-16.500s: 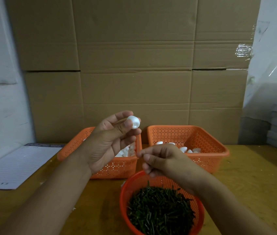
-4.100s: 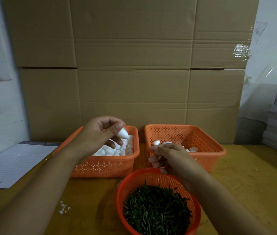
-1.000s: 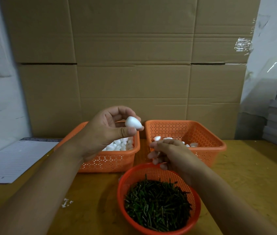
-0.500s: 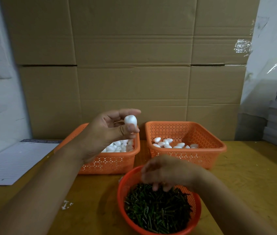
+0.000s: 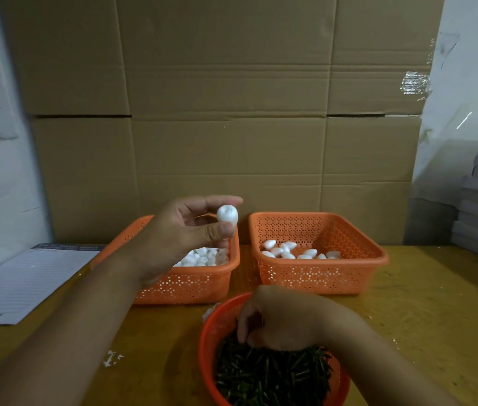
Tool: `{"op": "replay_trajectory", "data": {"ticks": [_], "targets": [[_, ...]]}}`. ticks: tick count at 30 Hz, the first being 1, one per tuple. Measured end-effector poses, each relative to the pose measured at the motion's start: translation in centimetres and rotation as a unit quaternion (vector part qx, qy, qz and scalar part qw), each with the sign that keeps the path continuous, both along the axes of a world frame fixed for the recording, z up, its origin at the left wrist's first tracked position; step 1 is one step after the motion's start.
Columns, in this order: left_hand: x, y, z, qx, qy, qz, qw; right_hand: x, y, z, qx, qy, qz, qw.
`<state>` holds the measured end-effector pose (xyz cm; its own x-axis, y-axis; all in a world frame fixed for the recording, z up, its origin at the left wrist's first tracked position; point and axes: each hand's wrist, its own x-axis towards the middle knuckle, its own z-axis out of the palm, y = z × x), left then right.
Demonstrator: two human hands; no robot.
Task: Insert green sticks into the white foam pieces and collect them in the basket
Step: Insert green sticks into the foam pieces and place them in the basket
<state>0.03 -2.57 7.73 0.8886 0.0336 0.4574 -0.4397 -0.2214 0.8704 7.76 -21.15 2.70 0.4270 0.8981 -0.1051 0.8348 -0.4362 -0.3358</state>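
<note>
A: What fills the view?

B: A cardboard wall (image 5: 226, 118) behind a wooden table (image 5: 437, 303). On the table stand two square orange baskets side by side. The left basket (image 5: 191, 285) holds a heap of plain white foam pieces (image 5: 202, 257). The right basket (image 5: 319, 276) holds about a dozen foam pieces (image 5: 290, 252); whether sticks are in them I cannot tell. Nearest is a round orange basket (image 5: 217, 326) full of green sticks (image 5: 270, 376). A lined notepad (image 5: 24, 285) lies far left.

A: And the hands?

B: The left hand (image 5: 179, 238) pinches one foam piece (image 5: 227, 214) between thumb and fingers, raised above the left basket. The right hand (image 5: 278, 317) reaches down into the sticks, fingers curled; whether it grips one is hidden.

A: How far along?

B: Early, I judge: few collected, many plain pieces left.
</note>
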Motion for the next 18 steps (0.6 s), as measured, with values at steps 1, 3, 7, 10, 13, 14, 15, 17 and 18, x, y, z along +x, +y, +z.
{"op": "replay_trajectory", "data": {"ticks": [1,3,7,10,13,14,15,17,18], "targets": [[0.0,0.0,0.0,0.0,-0.002,0.001,1.0,0.1,-0.1,0.0,0.018,-0.005,-0.006,1.0],[0.0,0.0,0.0,0.0,-0.005,0.006,1.0,0.3,0.0,0.1,0.057,-0.008,-0.016,0.998],[0.0,0.0,0.0,0.0,-0.005,0.005,1.0,0.4,0.2,0.0,0.081,0.002,-0.039,0.996],[0.1,0.1,0.0,0.003,-0.007,0.009,1.0,0.3,0.0,0.1,0.056,0.009,-0.039,0.998],[0.1,0.1,0.0,0.001,-0.006,0.004,1.0,0.2,-0.1,0.4,0.052,0.022,-0.038,0.998],[0.1,0.1,0.0,0.003,-0.007,0.005,1.0,0.3,-0.2,0.5,0.055,0.025,-0.04,0.997],[0.1,0.1,0.0,0.011,-0.009,0.009,1.0,0.3,-0.2,0.6,0.06,0.03,-0.043,0.997],[0.0,0.1,0.0,0.028,-0.013,0.018,0.999,0.3,-0.3,0.9,0.079,0.081,-0.056,0.992],[0.0,0.1,0.0,0.031,-0.014,0.02,0.999,0.3,-0.4,1.1,0.097,0.138,-0.065,0.983]]}}
